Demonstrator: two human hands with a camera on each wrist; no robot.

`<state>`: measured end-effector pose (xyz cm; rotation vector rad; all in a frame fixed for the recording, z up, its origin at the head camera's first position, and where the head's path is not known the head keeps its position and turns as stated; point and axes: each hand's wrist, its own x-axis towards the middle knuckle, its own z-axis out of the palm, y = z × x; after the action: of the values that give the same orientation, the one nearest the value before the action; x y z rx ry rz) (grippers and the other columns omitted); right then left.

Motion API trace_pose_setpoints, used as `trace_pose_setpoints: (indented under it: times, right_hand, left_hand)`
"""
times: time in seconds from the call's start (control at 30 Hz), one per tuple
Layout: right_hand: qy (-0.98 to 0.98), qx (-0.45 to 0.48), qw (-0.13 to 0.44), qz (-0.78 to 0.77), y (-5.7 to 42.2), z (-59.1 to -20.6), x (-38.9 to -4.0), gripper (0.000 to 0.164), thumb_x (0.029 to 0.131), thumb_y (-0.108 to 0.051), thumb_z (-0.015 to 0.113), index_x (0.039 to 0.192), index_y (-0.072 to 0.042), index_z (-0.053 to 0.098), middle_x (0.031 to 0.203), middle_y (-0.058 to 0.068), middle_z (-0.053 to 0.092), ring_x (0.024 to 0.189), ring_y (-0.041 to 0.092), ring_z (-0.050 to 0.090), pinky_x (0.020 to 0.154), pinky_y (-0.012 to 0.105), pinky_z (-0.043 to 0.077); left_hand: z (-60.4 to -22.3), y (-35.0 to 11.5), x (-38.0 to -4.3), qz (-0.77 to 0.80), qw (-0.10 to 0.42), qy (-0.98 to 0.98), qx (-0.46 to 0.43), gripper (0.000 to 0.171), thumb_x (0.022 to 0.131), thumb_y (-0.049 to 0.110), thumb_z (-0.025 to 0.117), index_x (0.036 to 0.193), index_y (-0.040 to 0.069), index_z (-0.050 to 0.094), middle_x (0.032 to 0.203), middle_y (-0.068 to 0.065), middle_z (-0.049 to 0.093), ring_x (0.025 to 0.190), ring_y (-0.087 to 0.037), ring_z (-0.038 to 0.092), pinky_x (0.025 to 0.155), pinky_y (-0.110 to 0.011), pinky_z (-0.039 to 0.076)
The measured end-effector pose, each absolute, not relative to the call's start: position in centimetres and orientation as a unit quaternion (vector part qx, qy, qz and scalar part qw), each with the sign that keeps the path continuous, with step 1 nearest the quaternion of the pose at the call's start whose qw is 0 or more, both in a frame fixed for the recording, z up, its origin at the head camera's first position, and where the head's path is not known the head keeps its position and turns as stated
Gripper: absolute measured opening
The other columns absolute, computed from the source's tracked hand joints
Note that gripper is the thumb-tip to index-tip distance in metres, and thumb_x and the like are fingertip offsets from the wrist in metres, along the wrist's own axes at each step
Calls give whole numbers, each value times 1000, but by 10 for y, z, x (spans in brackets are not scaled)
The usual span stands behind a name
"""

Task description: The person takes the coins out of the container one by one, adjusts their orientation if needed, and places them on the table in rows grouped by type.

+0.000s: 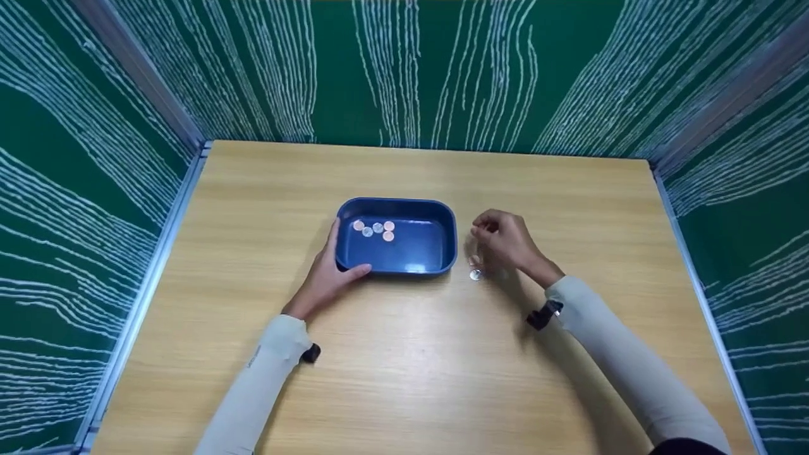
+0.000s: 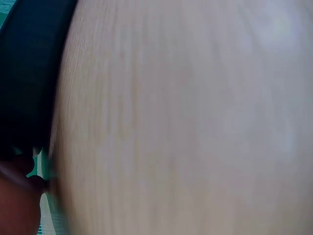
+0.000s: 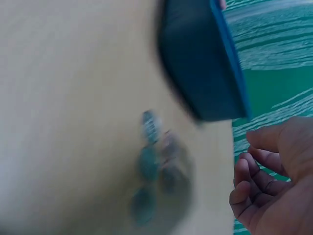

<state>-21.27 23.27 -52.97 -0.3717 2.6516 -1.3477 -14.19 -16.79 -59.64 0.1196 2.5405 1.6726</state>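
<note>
A dark blue rectangular tray [image 1: 396,269] stands on the wooden table. My left hand [image 1: 325,275] grips its left end, thumb over the near rim and fingers along the outer side. Several copper and silver coins [image 1: 389,236] lie in its far left part. Just right of the tray, my right hand [image 1: 505,237] hovers with fingers loosely bent and thumb near the index fingertip; the right wrist view shows nothing between them. Beneath that hand, more coins lie on the table, including a silver coin [image 1: 475,275]. The right wrist view shows this blurred group of coins [image 3: 148,163] beside the tray's end.
The light wooden table [image 1: 392,373] is bordered by green panels [image 1: 430,82] with white wavy lines at the back and both sides. Dark wrist devices are worn at both sleeves. The left wrist view is mostly blurred tabletop, with the tray's dark side at its left edge.
</note>
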Motion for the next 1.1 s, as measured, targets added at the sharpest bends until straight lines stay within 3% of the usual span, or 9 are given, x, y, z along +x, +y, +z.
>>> trace_pose_setpoints:
  times: [0.23,0.6,0.87,1.1]
  right_hand:
    - [878,-153,66,-449,198,-517,-221,17,105,-4,72,120,2,77,110,14,76,98,27,71,81,28,59]
    - [875,-251,99,-401,136,-529,-235,21,102,-2,74,119,10,78,111,19,78,97,29,71,89,45,62]
    - [887,-305,123,-323,110,-536,-253,21,101,-3,76,119,6,79,111,18,80,100,30,75,92,46,62]
    - [879,-328,161,-306,90,-546,-260,25,103,-1,75,127,3,79,119,17,80,112,29,77,101,45,61]
  left_hand:
    - [-597,-164,-141,560,60,825,47,122,96,39,88,179,30,0,185,-9,13,165,-37,27,132,-59,26]
    - [-597,-169,-133,556,61,828,37,121,96,42,88,179,35,0,185,-7,12,166,-37,26,132,-59,26]
    - [-594,-168,-141,549,49,833,48,122,95,40,89,179,30,1,184,-11,15,164,-36,29,132,-58,25]
    - [-595,-171,-143,553,51,831,47,122,95,40,89,179,31,1,184,-13,16,164,-37,30,132,-58,27]
